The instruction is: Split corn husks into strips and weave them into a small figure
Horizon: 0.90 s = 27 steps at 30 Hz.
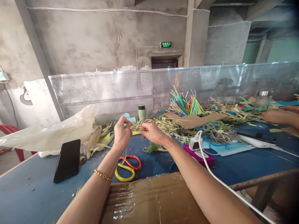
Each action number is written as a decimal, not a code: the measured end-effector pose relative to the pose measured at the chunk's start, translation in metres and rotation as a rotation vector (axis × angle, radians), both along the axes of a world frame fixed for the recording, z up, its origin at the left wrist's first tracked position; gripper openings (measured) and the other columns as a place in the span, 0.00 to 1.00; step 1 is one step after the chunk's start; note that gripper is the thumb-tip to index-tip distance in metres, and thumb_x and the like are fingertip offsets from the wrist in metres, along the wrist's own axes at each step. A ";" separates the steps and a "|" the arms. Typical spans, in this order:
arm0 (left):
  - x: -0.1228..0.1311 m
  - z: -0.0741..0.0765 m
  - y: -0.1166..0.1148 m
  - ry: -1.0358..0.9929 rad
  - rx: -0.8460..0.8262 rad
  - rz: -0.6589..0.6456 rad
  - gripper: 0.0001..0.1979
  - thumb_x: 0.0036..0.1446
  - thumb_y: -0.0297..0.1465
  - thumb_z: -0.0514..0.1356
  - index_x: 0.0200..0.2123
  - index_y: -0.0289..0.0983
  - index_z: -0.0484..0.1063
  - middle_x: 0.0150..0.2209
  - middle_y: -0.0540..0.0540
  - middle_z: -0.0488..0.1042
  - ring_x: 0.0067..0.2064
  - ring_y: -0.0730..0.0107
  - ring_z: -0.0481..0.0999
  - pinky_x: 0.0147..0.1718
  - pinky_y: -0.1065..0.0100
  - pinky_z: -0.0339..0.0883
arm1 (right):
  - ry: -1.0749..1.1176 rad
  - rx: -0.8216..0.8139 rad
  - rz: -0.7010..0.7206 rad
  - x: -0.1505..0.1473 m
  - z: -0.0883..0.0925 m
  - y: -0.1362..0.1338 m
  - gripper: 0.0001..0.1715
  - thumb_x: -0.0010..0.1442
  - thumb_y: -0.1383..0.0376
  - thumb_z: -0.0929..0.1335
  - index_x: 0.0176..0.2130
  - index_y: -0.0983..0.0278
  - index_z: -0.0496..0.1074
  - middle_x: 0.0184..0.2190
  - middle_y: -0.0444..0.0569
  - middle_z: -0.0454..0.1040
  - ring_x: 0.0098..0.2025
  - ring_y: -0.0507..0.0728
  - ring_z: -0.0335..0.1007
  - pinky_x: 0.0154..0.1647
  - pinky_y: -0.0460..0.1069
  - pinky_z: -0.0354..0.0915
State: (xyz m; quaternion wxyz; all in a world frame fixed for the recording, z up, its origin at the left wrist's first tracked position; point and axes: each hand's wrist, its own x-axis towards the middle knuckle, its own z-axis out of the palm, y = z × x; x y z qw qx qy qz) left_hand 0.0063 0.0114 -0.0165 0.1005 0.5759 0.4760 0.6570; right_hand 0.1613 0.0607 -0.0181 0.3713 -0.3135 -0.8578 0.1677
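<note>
Both of my hands are raised above the blue table (35,193), close together. My left hand (121,133) is closed in a pinch on a thin pale straw strip (126,152) that hangs down from it. My right hand (150,132) is closed too, pinching the same strip's other end just to the right. Below the hands lie scissors with red and yellow handles (127,168). A small green tangle of strips (151,147) rests on the table under my right wrist.
A black phone (67,160) lies left, beside a pale plastic bag (51,132). Heaps of coloured strips (187,105), cardboard (193,119), a green flask (141,112) and a perforated metal screen (163,87) stand behind. A white cable and charger (195,143) cross right. Another person's arm (280,116) rests far right. A cardboard box (149,202) is nearest me.
</note>
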 end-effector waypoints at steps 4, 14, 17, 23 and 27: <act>0.007 0.003 -0.004 0.043 -0.016 -0.301 0.03 0.53 0.31 0.57 0.29 0.39 0.66 0.19 0.54 0.67 0.17 0.77 0.64 0.18 0.72 0.58 | 0.007 -0.024 -0.024 -0.003 -0.002 0.000 0.08 0.50 0.76 0.64 0.25 0.65 0.67 0.19 0.43 0.72 0.24 0.50 0.67 0.27 0.44 0.56; 0.000 0.003 0.001 0.075 -0.014 -0.252 0.04 0.51 0.31 0.58 0.27 0.37 0.68 0.24 0.50 0.72 0.26 0.74 0.68 0.27 0.72 0.61 | 0.354 -0.082 0.088 0.001 -0.002 0.006 0.03 0.47 0.70 0.68 0.23 0.66 0.69 0.26 0.44 0.70 0.28 0.50 0.62 0.30 0.46 0.57; 0.002 0.004 0.000 -0.005 -0.027 -0.317 0.06 0.51 0.33 0.59 0.28 0.37 0.67 0.23 0.51 0.70 0.25 0.75 0.66 0.26 0.72 0.59 | 0.596 -0.411 0.342 -0.003 0.001 0.000 0.03 0.48 0.67 0.67 0.25 0.65 0.67 0.22 0.42 0.67 0.23 0.49 0.59 0.26 0.47 0.57; 0.004 0.008 -0.006 -0.034 -0.025 -0.338 0.06 0.51 0.33 0.60 0.27 0.37 0.66 0.22 0.53 0.67 0.23 0.77 0.61 0.24 0.72 0.56 | 0.774 -0.806 0.563 -0.010 0.003 -0.008 0.03 0.49 0.67 0.68 0.27 0.64 0.67 0.18 0.41 0.65 0.19 0.49 0.55 0.21 0.46 0.54; 0.002 0.009 -0.006 0.093 0.024 -0.240 0.04 0.51 0.27 0.57 0.24 0.37 0.65 0.21 0.53 0.65 0.23 0.76 0.61 0.24 0.73 0.55 | 0.781 -0.845 0.569 -0.009 0.004 -0.009 0.04 0.45 0.70 0.68 0.25 0.66 0.66 0.21 0.42 0.67 0.18 0.46 0.53 0.19 0.45 0.51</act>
